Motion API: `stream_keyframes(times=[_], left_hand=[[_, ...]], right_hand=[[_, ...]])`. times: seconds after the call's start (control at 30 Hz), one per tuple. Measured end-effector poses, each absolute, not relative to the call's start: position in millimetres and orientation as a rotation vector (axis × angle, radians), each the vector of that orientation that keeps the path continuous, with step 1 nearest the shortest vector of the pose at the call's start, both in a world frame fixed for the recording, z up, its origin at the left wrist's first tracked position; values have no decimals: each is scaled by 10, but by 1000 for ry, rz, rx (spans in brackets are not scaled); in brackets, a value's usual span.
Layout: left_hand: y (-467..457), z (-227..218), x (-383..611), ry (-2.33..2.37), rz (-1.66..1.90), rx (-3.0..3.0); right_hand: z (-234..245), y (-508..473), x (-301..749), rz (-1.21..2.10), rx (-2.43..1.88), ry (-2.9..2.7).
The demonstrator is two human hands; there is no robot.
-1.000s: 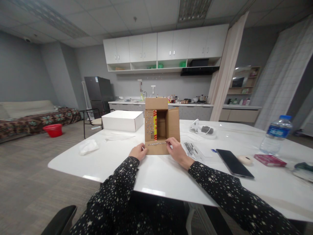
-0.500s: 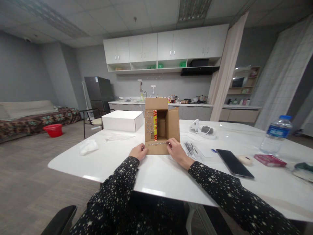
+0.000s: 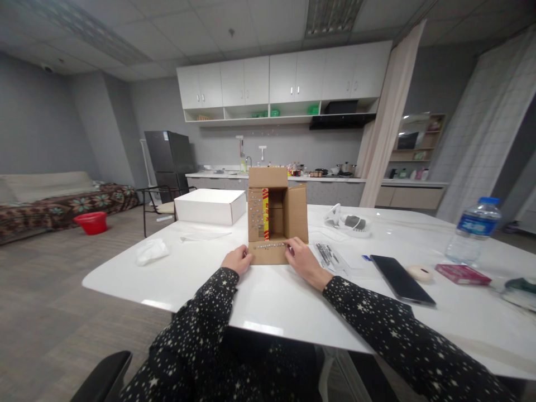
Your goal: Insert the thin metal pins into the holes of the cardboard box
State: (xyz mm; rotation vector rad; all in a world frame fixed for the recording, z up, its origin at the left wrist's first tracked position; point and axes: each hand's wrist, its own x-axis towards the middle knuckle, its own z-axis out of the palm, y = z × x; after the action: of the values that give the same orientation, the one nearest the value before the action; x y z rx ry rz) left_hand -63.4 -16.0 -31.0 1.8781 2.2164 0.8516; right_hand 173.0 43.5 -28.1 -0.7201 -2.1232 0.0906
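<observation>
A brown cardboard box (image 3: 297, 209) stands on the white table with its opening facing me. Its lower flap (image 3: 268, 258) lies toward me and carries a row of small pale, shiny bits (image 3: 269, 245), perhaps beads or studs. More such bits dot the left flap (image 3: 256, 215), beside a red and yellow strip. My left hand (image 3: 237, 260) rests at the lower flap's left edge, fingers curled closed; what they hold, if anything, is hidden. My right hand (image 3: 302, 259) has its fingers pinched at the row's right end. Whatever is in them is too small to name.
Left of the cardboard box are a white box (image 3: 209, 206) and a crumpled tissue (image 3: 151, 251). To the right lie a plastic packet (image 3: 330, 257), a black phone (image 3: 402, 279), a dark pink box (image 3: 462, 274), a water bottle (image 3: 473, 229) and a white strapped device (image 3: 352, 223).
</observation>
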Motion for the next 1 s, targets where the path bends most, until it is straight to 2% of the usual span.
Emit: stream_keyframes(times=[1.0], left_hand=[[-148, -324, -654, 2205, 839, 1902]], right_hand=[[-280, 401, 1734, 91, -886, -2182]])
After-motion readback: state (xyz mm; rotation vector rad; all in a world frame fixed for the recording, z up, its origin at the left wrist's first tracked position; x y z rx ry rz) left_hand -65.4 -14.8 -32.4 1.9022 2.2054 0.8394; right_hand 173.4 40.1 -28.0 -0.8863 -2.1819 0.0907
